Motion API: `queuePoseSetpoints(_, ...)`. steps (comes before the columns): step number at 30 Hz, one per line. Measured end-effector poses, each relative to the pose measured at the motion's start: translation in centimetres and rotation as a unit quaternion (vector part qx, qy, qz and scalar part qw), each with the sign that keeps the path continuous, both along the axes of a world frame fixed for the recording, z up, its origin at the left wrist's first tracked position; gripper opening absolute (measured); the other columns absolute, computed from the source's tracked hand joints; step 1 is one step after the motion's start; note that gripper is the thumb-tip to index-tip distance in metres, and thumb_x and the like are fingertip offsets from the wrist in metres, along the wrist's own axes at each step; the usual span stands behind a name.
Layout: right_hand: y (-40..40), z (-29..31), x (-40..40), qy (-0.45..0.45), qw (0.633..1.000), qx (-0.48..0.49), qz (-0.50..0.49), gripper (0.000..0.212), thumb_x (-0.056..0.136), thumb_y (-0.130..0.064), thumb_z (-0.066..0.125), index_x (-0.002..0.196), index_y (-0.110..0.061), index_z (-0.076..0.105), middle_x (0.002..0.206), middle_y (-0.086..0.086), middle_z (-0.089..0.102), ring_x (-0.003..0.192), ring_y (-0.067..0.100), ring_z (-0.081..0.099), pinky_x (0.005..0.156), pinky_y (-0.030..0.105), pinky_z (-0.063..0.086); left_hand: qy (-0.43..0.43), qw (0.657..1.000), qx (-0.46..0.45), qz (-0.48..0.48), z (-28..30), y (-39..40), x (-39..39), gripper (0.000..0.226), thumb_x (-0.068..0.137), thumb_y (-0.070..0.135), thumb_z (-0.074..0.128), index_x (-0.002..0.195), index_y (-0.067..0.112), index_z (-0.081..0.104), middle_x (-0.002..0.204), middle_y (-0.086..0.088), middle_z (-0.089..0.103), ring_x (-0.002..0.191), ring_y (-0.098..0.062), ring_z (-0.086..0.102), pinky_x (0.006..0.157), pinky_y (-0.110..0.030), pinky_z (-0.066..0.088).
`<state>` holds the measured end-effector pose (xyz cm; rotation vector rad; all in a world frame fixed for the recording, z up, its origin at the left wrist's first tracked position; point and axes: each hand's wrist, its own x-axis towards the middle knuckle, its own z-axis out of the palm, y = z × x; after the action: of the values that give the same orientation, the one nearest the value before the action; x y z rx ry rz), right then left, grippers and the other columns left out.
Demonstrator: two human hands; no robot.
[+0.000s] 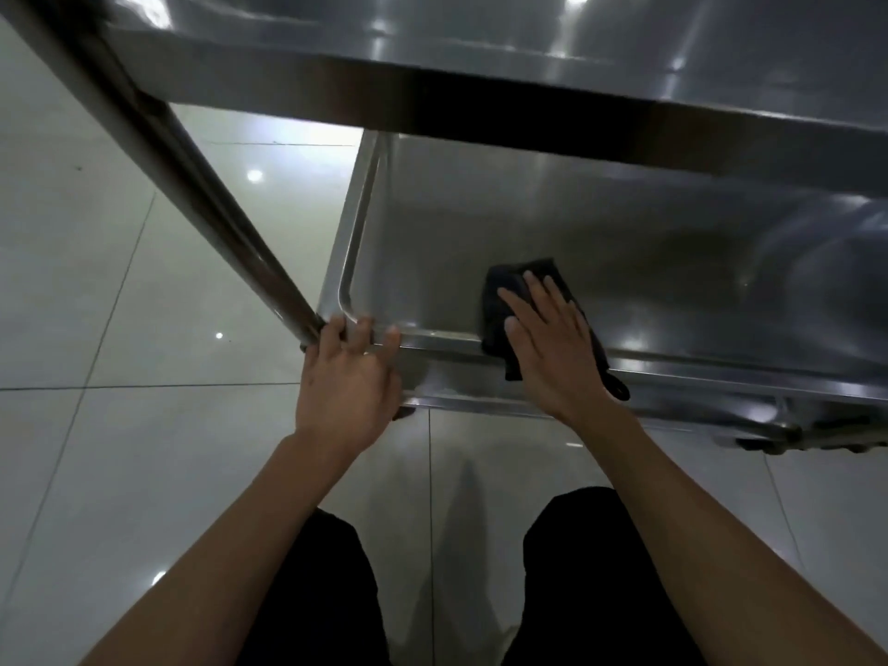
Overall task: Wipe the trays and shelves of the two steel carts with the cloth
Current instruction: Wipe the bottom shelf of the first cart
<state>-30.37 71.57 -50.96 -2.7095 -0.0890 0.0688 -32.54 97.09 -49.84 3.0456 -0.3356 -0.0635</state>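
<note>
I look down at a steel cart. Its lower shelf is a shallow steel tray with a raised rim. A dark cloth lies at the near edge of that shelf and drapes over the rim. My right hand presses flat on the cloth with straight, spread fingers. My left hand grips the near left corner of the lower shelf, its fingers curled over the rim beside the cart's steel post. The upper shelf overhangs the far part of the lower one.
The cart stands on a glossy pale tiled floor that stretches to the left and beneath me. A caster wheel shows under the shelf at the right. My knees in dark shorts are at the bottom of the frame.
</note>
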Motion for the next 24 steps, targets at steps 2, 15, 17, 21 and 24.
queuePoseSetpoints(2,-0.1,0.0,0.2,-0.007,1.0,0.014,-0.005,0.056,0.102,-0.045,0.01,0.156,-0.036,0.025,0.167,-0.008,0.008,0.153,0.009,-0.002,0.125,0.037,0.0,-0.026,0.999,-0.015,0.011,-0.7,0.0,0.0,0.045,0.09,0.032,0.057,0.134,0.023,0.057,0.138,-0.009,0.055,0.13,-0.041,0.042,0.098,-0.058,0.045)
queuePoseSetpoints(15,1.5,0.0,1.6,0.023,0.999,-0.035,0.009,0.054,0.108,-0.036,0.022,0.159,-0.028,0.008,0.168,-0.004,-0.004,0.153,0.015,-0.008,0.122,0.043,-0.006,-0.075,0.995,-0.064,0.014,-1.0,0.6,0.1,0.043,0.088,0.035,0.06,0.131,0.034,0.063,0.129,0.002,0.063,0.119,-0.029,0.052,0.087,-0.044,0.051)
queuePoseSetpoints(17,2.0,-0.2,2.0,0.011,0.999,-0.044,0.012,0.053,0.108,-0.036,0.023,0.159,-0.027,0.011,0.168,-0.003,-0.001,0.154,0.017,-0.006,0.123,0.045,-0.002,-0.081,0.993,-0.081,0.012,-0.6,1.4,0.5,0.038,0.089,0.035,0.059,0.126,0.032,0.066,0.124,0.005,0.064,0.108,-0.026,0.059,0.08,-0.039,0.054)
queuePoseSetpoints(21,2.3,-0.3,2.3,0.005,0.998,-0.054,0.007,0.053,0.108,-0.035,0.024,0.159,-0.027,0.011,0.168,-0.003,-0.001,0.154,0.018,-0.004,0.123,0.046,-0.002,-0.101,0.985,-0.138,0.022,-0.9,2.6,-0.2,0.031,0.09,0.029,0.061,0.117,0.014,0.068,0.123,0.003,0.058,0.082,-0.026,0.067,0.07,-0.038,0.054)
queuePoseSetpoints(24,3.0,-0.1,2.4,0.019,0.998,-0.058,0.008,0.054,0.108,-0.034,0.024,0.159,-0.026,0.009,0.168,-0.002,-0.004,0.154,0.018,-0.007,0.123,0.046,-0.003,-0.126,0.986,-0.111,-0.003,-1.8,3.0,-0.6,0.034,0.088,0.024,0.064,0.12,0.014,0.066,0.122,0.001,0.06,0.094,-0.027,0.065,0.075,-0.04,0.049)
